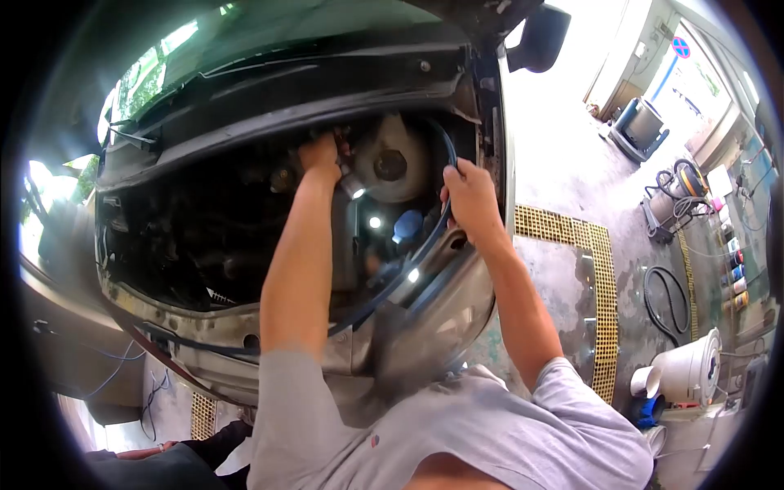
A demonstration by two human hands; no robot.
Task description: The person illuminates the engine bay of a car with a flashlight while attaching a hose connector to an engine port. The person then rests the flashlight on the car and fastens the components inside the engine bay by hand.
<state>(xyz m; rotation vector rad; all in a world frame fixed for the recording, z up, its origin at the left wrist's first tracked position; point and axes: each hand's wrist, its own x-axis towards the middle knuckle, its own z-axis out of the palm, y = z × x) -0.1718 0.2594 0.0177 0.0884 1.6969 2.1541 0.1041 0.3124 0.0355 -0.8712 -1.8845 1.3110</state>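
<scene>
My left hand [320, 153] reaches deep into the open engine bay, its fingers closed. What it grips is in shadow and I cannot make it out; a shiny metal cylinder [351, 184] with a bright glint lies just below it. On the right side of the bay, my right hand [472, 196] is wrapped around a dark blue hose [390, 287]. The hose curves up past a pale round tank with a dark cap [390, 165] and down toward the car's front edge. A blue cap [407, 225] sits left of my right hand.
The car's front panel [327, 353] lies between my body and the bay. At right are yellow floor grating [606, 286], a coiled hose [665, 302], a white bucket [686, 367] and a vacuum-like machine [674, 200]. Another person's dark sleeve [204, 445] shows at lower left.
</scene>
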